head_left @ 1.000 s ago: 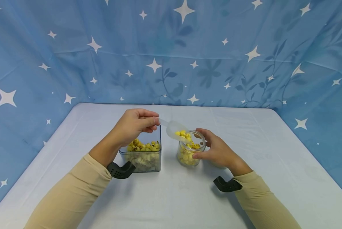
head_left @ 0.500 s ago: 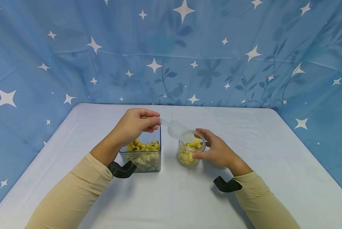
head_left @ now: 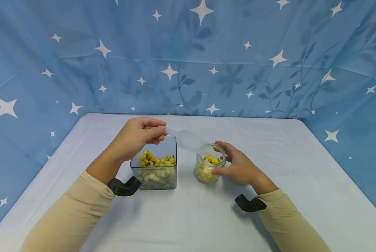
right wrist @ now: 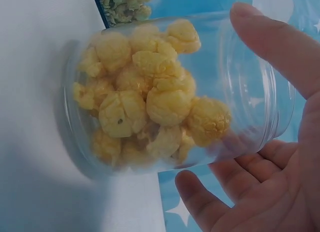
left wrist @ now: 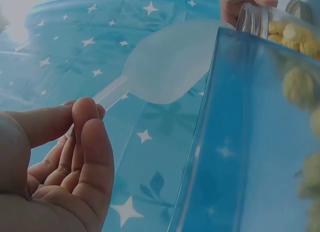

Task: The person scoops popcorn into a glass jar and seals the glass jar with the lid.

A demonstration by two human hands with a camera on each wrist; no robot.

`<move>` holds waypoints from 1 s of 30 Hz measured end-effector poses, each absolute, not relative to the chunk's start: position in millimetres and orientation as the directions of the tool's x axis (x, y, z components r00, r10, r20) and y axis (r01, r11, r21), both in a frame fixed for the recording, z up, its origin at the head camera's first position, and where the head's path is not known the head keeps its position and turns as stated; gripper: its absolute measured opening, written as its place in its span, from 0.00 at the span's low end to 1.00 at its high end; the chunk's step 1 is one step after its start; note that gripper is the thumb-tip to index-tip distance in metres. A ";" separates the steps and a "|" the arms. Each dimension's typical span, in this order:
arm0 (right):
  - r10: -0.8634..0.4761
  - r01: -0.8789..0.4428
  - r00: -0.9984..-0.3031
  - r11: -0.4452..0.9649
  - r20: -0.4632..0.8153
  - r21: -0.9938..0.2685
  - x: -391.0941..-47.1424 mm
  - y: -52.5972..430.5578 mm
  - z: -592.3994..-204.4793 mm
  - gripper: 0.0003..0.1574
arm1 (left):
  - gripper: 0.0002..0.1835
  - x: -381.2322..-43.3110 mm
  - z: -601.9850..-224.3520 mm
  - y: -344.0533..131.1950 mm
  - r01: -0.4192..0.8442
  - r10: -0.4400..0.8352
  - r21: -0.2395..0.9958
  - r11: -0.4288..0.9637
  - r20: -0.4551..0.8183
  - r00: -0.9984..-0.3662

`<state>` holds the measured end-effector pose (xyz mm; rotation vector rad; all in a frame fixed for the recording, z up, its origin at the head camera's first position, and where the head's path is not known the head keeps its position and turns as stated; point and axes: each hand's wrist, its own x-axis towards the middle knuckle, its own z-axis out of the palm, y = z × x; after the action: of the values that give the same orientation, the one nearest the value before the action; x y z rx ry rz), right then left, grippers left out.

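Note:
My left hand [head_left: 142, 134] pinches the thin handle of a translucent white plastic scoop [left wrist: 167, 64] between thumb and fingertips. The scoop's bowl is tilted, its tip overlapping the near-left rim of a clear jar [head_left: 206, 171] in the head view; no popcorn shows in it. My right hand [head_left: 238, 164] holds that jar upright on the table, thumb at the near side and fingers round the far side. Yellow popcorn [right wrist: 145, 91] fills the jar's lower part. Below the left hand stands a clear square container [head_left: 176, 178] of popcorn [head_left: 157, 161].
A pale round thing [head_left: 239, 181] lies behind the right hand, mostly hidden. White cloth covers the table [head_left: 188, 220], and a blue curtain [head_left: 188, 52] with white stars hangs behind it. Both wrists carry black bands [head_left: 125, 187].
Popcorn that sat in the scoop has dropped into the jar. The left hand has since drawn a little to the left with the scoop. My right hand and the jar stay in place.

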<state>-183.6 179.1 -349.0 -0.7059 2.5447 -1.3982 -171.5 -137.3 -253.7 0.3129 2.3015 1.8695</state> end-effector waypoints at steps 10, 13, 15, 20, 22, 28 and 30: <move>-0.487 -0.495 -0.834 0.457 0.259 -0.739 -179.3 173.9 -323.0 0.58 | 0.22 -160.7 -242.7 -182.1 0.177 0.212 0.948 0.264 0.122 -0.970; -0.500 -0.530 -0.815 0.439 0.293 -0.726 -167.2 163.5 -301.0 0.57 | 0.22 -158.1 -235.2 -197.8 0.195 0.179 0.923 0.331 0.142 -0.974; -0.516 -0.544 -0.802 0.422 0.301 -0.725 -159.0 154.4 -287.0 0.56 | 0.23 -156.9 -230.9 -207.8 0.193 0.166 0.911 0.365 0.140 -0.976; -0.571 -0.572 -0.765 0.391 0.298 -0.721 -156.6 132.0 -272.5 0.56 | 0.23 -155.2 -224.5 -226.7 0.161 0.156 0.896 0.414 0.105 -0.982; -0.596 -0.583 -0.750 0.394 0.285 -0.710 -162.8 124.7 -275.8 0.58 | 0.23 -155.4 -222.6 -231.6 0.156 0.159 0.880 0.449 0.094 -0.983; -0.659 -0.591 -0.716 0.399 0.229 -0.701 -180.9 104.0 -290.1 0.62 | 0.22 -157.6 -213.0 -239.6 0.179 0.185 0.788 0.588 0.085 -0.979; -0.667 -0.580 -0.717 0.410 0.202 -0.704 -182.4 96.9 -290.6 0.63 | 0.22 -157.9 -210.2 -240.4 0.186 0.197 0.768 0.613 0.080 -0.977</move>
<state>-182.4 96.9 -290.6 -1.1298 2.5431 -1.2014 -157.9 -240.4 -210.2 0.3335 2.8099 1.3354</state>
